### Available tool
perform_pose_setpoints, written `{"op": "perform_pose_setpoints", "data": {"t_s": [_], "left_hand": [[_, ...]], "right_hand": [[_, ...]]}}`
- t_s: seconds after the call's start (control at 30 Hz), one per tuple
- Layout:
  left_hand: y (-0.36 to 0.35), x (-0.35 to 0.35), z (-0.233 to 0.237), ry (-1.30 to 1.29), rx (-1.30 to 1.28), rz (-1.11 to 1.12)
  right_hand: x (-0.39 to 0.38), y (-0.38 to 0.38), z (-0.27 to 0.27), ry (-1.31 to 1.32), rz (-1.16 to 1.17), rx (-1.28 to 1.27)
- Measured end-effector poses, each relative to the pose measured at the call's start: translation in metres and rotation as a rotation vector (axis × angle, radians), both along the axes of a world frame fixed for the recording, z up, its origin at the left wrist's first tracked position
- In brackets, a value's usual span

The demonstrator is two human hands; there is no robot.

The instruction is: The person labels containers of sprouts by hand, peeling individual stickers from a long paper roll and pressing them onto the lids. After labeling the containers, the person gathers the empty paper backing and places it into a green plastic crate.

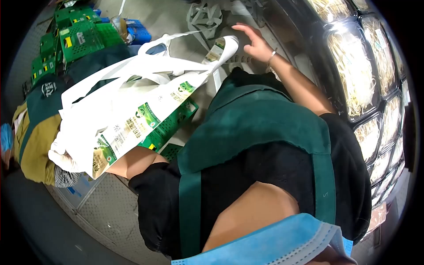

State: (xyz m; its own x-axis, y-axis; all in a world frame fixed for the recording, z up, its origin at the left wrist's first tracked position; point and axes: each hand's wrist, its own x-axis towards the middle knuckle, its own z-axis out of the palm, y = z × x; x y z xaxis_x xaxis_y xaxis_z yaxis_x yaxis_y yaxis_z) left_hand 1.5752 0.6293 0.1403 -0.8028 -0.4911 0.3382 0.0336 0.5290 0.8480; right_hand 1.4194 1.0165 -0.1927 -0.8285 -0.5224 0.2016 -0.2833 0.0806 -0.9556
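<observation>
My right hand [254, 42] is raised near the top middle, fingers stretched out and apart, with nothing in it. Just left of it loops the end of a long white strip of printed labels [148, 115], bearing green-and-yellow pictures and Chinese text. The strip hangs in loose folds across the left half of the view. My left forearm [132, 161] passes behind its lower edge, and my left hand is hidden there. At the strip's lower left end, a white-gloved hand [62, 158] of a co-worker is against it.
A co-worker in a green apron [44, 95] and olive sleeve stands at the left. Green crates [81, 39] are stacked at the back left, with another crate [165, 126] under the strip. Black trays of pale sprouts [351, 70] line the right side. A clear plastic bag [204, 20] lies behind.
</observation>
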Motion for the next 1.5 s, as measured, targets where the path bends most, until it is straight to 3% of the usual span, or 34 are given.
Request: {"op": "perform_pose_setpoints", "data": {"t_s": [0.03,0.1,0.17,0.23,0.27,0.3,0.33,0.37,0.4,0.43,0.5,0.53,0.57,0.63,0.7,0.77,0.83,0.87,1.07,1.17,1.2,1.23,1.3,1.37,1.43,1.5], "left_hand": [[-0.002,0.005,0.003,0.04,-0.004,0.01],[-0.007,0.012,0.007,0.134,0.016,0.01],[-0.013,0.014,0.005,0.263,0.073,-0.05],[-0.008,0.013,-0.004,0.379,0.013,-0.176],[0.022,0.008,-0.008,0.292,-0.543,-0.088],[0.052,0.001,-0.014,0.184,-1.093,0.014],[0.039,0.005,-0.02,0.099,-0.764,0.06],[0.035,0.006,-0.019,-0.204,-0.937,0.147],[0.005,0.008,-0.038,-0.073,-0.791,0.076],[-0.035,0.008,-0.054,0.054,-0.644,0.008],[-0.097,0.002,-0.03,-0.429,0.829,-0.452],[-0.099,0.002,-0.032,-0.419,0.703,-0.268],[-0.082,0.003,-0.027,-0.415,0.697,-0.27],[-0.029,0.002,-0.011,-0.389,0.705,-0.677],[-0.022,0.0,-0.013,-0.335,0.6,-0.664],[-0.023,-0.008,-0.017,-0.303,0.502,-0.59],[-0.025,-0.015,-0.019,-0.287,0.443,-0.548],[-0.026,-0.017,-0.02,-0.281,0.418,-0.529],[-0.026,-0.02,-0.018,-0.267,0.349,-0.466],[-0.032,-0.019,-0.013,-0.273,0.337,-0.424],[-0.034,-0.017,-0.013,-0.276,0.336,-0.415],[-0.036,-0.017,-0.012,-0.272,0.335,-0.407],[-0.037,-0.011,-0.013,-0.263,0.328,-0.39],[-0.022,-0.003,-0.016,-0.252,0.331,-0.4],[-0.022,0.004,-0.02,-0.255,0.315,-0.388],[-0.021,0.007,-0.024,-0.245,0.318,-0.381]], "right_hand": [[0.005,-0.006,0.008,-0.004,0.044,0.02],[0.019,-0.019,0.026,0.331,0.126,0.369],[0.026,-0.028,0.028,0.344,0.231,0.372],[0.019,-0.026,0.021,0.433,0.132,0.431],[0.006,-0.02,0.026,0.359,0.171,0.331],[0.008,-0.007,0.032,-0.038,0.115,0.216],[0.004,0.007,0.054,-0.247,0.216,0.294],[0.004,0.018,0.078,-0.223,0.325,0.484],[0.005,0.03,0.07,-0.034,0.436,0.642],[0.014,0.029,0.106,-0.102,0.563,0.786],[0.03,0.035,0.128,-0.41,0.781,0.479],[0.03,0.029,0.121,-0.394,0.771,0.29],[0.027,0.024,0.112,-0.377,0.754,0.1],[0.024,0.003,0.113,-0.825,0.674,-0.344],[0.0,-0.021,0.115,-1.067,0.949,-0.528],[0.017,-0.051,0.108,-0.403,0.279,0.187],[0.03,-0.072,0.102,-0.036,0.201,0.359],[0.033,-0.082,0.098,0.068,0.188,0.284],[0.026,-0.131,0.104,0.407,0.08,0.274],[0.03,-0.136,0.122,0.456,-0.061,0.136],[0.039,-0.131,0.14,0.27,-0.094,0.083],[0.044,-0.127,0.152,0.169,-0.023,-0.024],[0.054,-0.13,0.167,0.261,0.234,-0.251],[0.087,-0.122,0.185,0.369,0.27,-0.32],[0.095,-0.123,0.188,0.359,0.34,-0.292],[0.089,-0.122,0.174,0.357,0.178,0.005]]}}
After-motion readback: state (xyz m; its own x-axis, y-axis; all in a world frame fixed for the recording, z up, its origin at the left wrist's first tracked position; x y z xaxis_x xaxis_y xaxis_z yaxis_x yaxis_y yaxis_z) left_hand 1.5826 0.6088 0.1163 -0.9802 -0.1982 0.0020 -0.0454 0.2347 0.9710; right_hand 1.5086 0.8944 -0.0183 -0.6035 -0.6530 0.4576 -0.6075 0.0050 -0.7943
